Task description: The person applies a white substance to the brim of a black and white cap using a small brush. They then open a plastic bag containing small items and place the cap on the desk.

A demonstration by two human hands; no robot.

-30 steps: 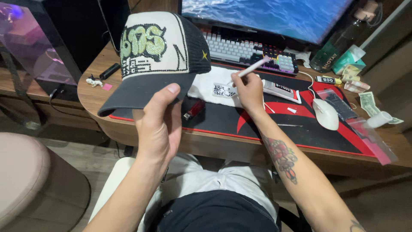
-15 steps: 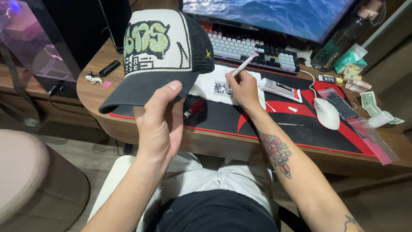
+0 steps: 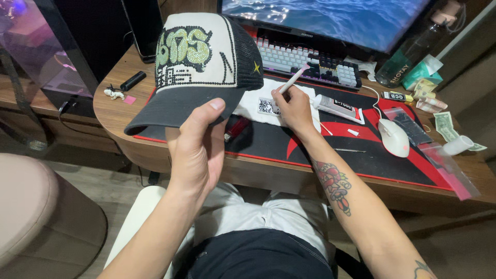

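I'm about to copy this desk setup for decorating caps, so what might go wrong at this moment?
The cap is held up by its brim in the left hand alone, so it might tip or wobble. The right hand works the pink-tipped pen close to the glue tube and keyboard; a slip might smear either.

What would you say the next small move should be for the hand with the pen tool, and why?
Probably a short carry of the pen tool leftward to the cap. The right hand holds it tip-up above the white cloth, apart from the cap, while the left hand grips the brim and turns the rhinestone front toward the tool.
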